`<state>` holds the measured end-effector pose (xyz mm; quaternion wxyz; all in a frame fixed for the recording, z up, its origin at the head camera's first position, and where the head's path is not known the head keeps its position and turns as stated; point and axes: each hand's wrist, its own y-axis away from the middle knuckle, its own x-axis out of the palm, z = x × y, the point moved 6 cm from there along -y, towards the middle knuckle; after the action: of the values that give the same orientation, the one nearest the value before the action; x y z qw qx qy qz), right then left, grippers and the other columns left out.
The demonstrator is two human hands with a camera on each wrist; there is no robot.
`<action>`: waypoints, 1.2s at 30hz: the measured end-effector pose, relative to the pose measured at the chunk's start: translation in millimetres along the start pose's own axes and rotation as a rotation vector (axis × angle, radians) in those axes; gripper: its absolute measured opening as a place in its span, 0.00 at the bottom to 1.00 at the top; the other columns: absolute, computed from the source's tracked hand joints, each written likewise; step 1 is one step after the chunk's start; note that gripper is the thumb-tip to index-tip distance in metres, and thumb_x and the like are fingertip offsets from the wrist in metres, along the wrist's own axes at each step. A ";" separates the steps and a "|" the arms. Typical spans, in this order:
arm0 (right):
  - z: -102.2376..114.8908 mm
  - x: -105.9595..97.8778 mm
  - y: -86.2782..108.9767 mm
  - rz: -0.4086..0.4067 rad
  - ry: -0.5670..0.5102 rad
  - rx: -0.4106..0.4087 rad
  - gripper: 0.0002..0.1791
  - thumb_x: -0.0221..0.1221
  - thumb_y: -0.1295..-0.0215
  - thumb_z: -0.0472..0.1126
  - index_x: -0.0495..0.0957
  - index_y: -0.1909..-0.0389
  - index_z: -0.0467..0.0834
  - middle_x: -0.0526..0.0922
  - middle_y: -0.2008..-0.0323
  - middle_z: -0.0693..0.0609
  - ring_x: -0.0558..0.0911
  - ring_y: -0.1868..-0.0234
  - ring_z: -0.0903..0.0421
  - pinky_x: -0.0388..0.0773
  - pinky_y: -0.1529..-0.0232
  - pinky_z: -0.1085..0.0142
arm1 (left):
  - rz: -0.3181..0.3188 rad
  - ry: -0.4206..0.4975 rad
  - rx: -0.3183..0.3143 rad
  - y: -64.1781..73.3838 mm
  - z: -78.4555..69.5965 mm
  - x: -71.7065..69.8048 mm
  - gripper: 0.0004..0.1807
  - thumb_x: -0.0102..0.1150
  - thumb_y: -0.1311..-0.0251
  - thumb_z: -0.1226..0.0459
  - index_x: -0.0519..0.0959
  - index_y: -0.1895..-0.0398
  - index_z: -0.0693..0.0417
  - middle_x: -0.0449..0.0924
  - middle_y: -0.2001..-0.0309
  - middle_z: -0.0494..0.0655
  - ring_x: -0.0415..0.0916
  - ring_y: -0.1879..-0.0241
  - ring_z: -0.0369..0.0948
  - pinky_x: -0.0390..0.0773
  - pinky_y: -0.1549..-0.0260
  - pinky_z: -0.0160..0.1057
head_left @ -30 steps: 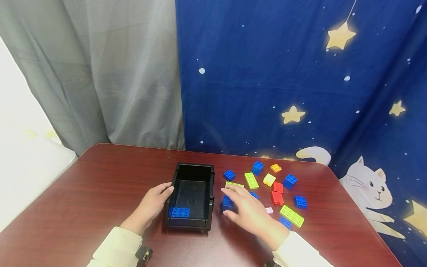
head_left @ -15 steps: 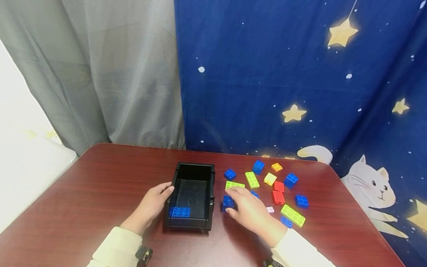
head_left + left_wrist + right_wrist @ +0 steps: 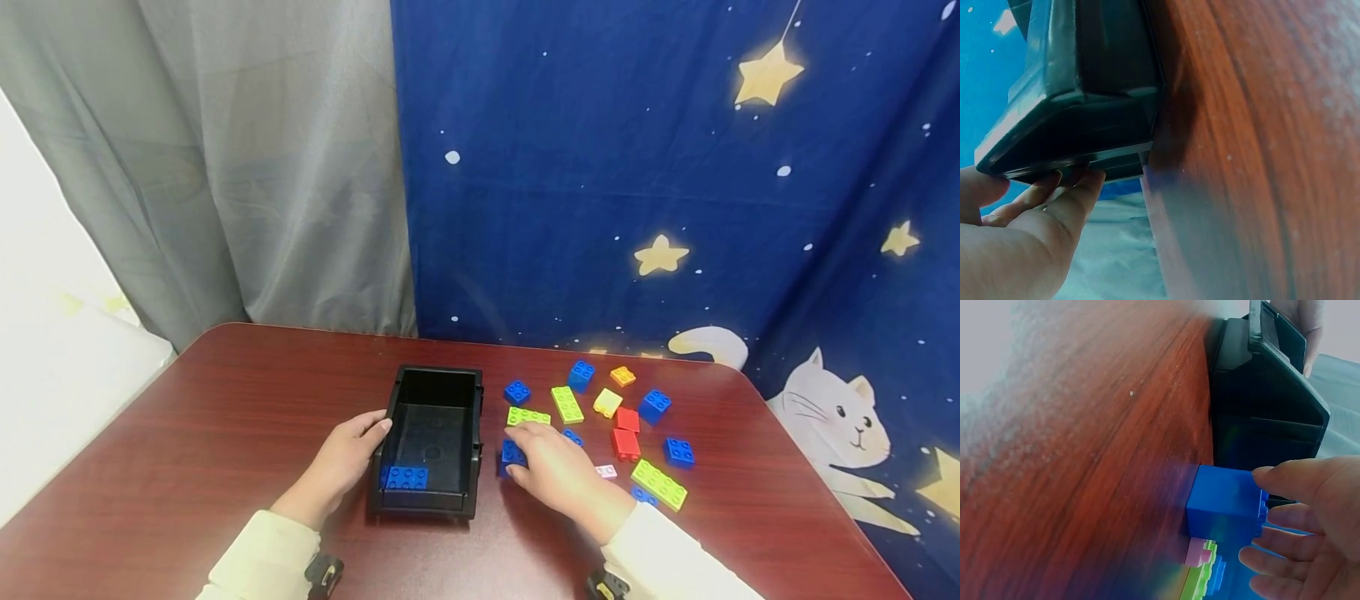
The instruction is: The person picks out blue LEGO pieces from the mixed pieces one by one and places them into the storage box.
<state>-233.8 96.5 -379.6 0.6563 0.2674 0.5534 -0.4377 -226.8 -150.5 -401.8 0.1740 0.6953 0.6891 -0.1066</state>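
A black plastic bin (image 3: pixel 431 442) rests on the table, with a blue toy brick (image 3: pixel 406 477) lying inside at its near end. My left hand (image 3: pixel 341 458) grips the bin's left wall, thumb at the rim; in the left wrist view the fingers (image 3: pixel 1079 197) lie against the outside. Right of the bin stands a tall blue brick (image 3: pixel 513 457). My right hand (image 3: pixel 566 475) reaches over it from the right. In the right wrist view the thumb meets the tall blue brick's (image 3: pixel 1225 497) upper edge, while the other fingers extend past its studded top, not visibly curled.
Around the right hand lie several loose bricks: lime ones (image 3: pixel 658 485), red ones (image 3: pixel 626 444), a pale yellow one (image 3: pixel 607 403), an orange one (image 3: pixel 622 377), a pink one (image 3: pixel 606 472) and more blue ones (image 3: pixel 655 406). The brown table (image 3: pixel 285 383) ends at curtains behind.
My right hand has shifted slightly to the right and come down closer to the tall blue brick. The left hand and the bin have stayed in place.
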 end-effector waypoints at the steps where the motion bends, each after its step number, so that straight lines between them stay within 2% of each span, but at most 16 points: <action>1: 0.0 0.3 -0.5 0.003 0.001 0.002 0.29 0.69 0.45 0.43 0.76 0.43 0.37 0.80 0.46 0.42 0.77 0.43 0.44 0.77 0.45 0.49 | 0.000 0.002 -0.002 0.1 0.1 -0.2 0.25 0.42 0.26 0.62 0.63 0.33 0.70 0.62 0.33 0.69 0.60 0.33 0.61 0.65 0.38 0.59; 14: -0.3 7.5 -6.7 0.066 0.053 0.026 0.26 0.67 0.42 0.44 0.77 0.44 0.37 0.81 0.48 0.43 0.78 0.43 0.45 0.78 0.46 0.50 | -0.007 -0.010 0.003 -0.1 0.5 -0.3 0.25 0.42 0.26 0.62 0.63 0.33 0.70 0.63 0.34 0.69 0.60 0.33 0.61 0.65 0.38 0.59; 36: 2.7 7.0 -7.2 0.115 0.031 0.041 0.24 0.67 0.41 0.40 0.78 0.45 0.37 0.82 0.49 0.43 0.78 0.44 0.45 0.77 0.45 0.50 | -0.004 -0.003 0.003 0.3 0.0 0.3 0.25 0.43 0.27 0.62 0.64 0.33 0.70 0.64 0.34 0.69 0.62 0.35 0.61 0.66 0.39 0.59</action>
<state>-238.7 88.8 -384.8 0.6660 0.3188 0.5382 -0.4064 -226.5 -150.2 -401.9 0.1739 0.6940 0.6900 -0.1092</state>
